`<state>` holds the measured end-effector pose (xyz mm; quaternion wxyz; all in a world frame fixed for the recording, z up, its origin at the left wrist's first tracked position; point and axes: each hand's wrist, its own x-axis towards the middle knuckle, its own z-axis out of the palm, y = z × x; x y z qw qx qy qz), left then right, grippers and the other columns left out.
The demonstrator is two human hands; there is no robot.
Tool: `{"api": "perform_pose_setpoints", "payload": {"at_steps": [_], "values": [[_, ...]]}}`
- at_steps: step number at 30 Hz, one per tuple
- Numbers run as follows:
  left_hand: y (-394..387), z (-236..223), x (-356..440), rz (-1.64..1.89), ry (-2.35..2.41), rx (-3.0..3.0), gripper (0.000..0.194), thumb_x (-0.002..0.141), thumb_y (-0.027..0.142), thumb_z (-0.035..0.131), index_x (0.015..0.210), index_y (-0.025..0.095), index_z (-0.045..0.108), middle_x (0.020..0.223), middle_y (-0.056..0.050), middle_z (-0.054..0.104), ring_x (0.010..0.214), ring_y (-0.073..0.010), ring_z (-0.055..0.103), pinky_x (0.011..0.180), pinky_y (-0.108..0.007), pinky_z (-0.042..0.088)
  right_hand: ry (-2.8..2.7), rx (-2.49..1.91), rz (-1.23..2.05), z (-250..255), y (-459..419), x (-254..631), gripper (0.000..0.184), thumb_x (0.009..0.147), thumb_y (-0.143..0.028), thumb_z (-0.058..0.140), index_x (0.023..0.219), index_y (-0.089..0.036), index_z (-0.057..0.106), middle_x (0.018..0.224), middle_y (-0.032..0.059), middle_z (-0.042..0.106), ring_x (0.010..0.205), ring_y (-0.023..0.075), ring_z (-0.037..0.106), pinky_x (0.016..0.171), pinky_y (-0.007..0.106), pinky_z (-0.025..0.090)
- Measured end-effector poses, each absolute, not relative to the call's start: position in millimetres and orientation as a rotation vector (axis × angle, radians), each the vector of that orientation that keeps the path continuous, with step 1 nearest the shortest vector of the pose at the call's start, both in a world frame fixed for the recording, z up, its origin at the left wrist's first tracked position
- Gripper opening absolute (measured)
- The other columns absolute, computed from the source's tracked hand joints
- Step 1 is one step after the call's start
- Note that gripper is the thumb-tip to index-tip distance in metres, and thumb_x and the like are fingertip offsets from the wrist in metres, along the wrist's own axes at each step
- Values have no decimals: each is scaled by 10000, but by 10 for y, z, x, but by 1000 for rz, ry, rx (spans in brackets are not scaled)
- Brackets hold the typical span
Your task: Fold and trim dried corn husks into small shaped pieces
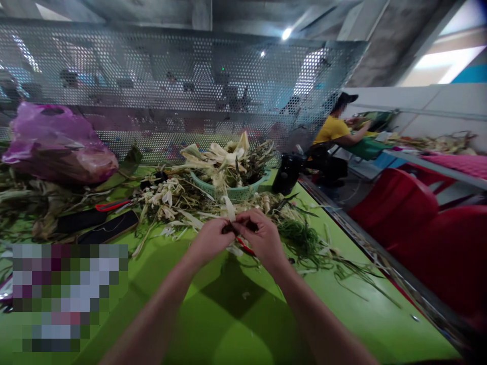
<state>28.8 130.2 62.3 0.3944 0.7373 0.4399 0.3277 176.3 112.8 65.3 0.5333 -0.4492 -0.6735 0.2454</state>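
My left hand (213,236) and my right hand (262,234) meet above the green table (152,314). Between their pinched fingertips stands a pale strip of dried husk (230,208), its upper end pointing away from me. Both hands are closed on its lower end, which the fingers partly hide. A red-handled tool (245,246) lies just under my right hand; the rest of it is covered. Beyond my hands a light green basket (232,192) is heaped with dried husks (224,157). To the right of my right hand lies a tangle of green strands (304,235).
Loose dried scraps (167,200) spread left of the basket. A purple plastic bag (61,142), a dark phone-like slab (110,226) and a red-edged cutter (112,205) lie left. A black container (286,173) stands at the right edge. Red chairs (403,213) and a seated person in yellow (331,130) are beyond.
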Motion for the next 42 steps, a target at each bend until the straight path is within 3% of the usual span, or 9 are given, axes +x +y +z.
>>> {"api": "perform_pose_setpoints", "payload": {"at_steps": [8, 21, 26, 29, 33, 37, 42], "values": [[1258, 693, 287, 839, 1041, 1906, 224, 800, 330, 502, 795, 138, 617, 731, -12, 570, 690, -138, 483, 606, -236, 365, -1317, -1123, 1012, 662, 1149, 1795, 208, 700, -339, 706, 761, -176, 594, 630, -19, 557, 571, 111, 482, 529, 225, 378], [1220, 777, 267, 769, 773, 1589, 237, 836, 305, 506, 888, 140, 668, 797, -19, 640, 720, -123, 536, 697, -228, 399, -1174, -1184, 1342, 632, 1186, 1845, 360, 721, -502, 632, 630, -163, 553, 483, -68, 376, 422, 63, 257, 401, 218, 184], [1230, 810, 242, 796, 882, 1607, 234, 826, 324, 512, 815, 139, 655, 714, -1, 609, 634, -110, 496, 612, -220, 373, -1229, -1244, 1185, 662, 1190, 1855, 310, 689, -458, 681, 762, -169, 593, 564, -54, 476, 435, 60, 307, 403, 205, 208], [1267, 790, 226, 848, 929, 1650, 241, 822, 329, 509, 786, 139, 654, 695, 0, 597, 639, -117, 492, 608, -223, 366, -1235, -1254, 1142, 667, 1184, 1860, 297, 690, -444, 689, 730, -165, 595, 563, -44, 486, 442, 61, 316, 403, 205, 200], [1264, 793, 228, 824, 831, 1613, 242, 818, 307, 500, 877, 146, 671, 762, -12, 624, 700, -126, 515, 665, -229, 381, -1268, -1202, 1318, 649, 1174, 1848, 355, 745, -478, 638, 624, -146, 604, 459, -56, 390, 415, 57, 266, 395, 214, 172], [1224, 826, 235, 709, 804, 1595, 210, 788, 276, 503, 820, 145, 664, 662, 10, 570, 617, -104, 458, 606, -221, 348, -1131, -1006, 1495, 651, 1177, 1844, 268, 678, -396, 729, 759, -150, 656, 574, -29, 525, 446, 49, 351, 405, 193, 220], [1258, 757, 221, 621, 922, 1531, 189, 721, 288, 524, 754, 137, 632, 589, 31, 486, 523, -84, 363, 516, -222, 278, -981, -920, 1396, 699, 1182, 1868, 216, 647, -321, 768, 740, -168, 646, 591, -54, 526, 391, 13, 239, 365, 184, 160]]}}
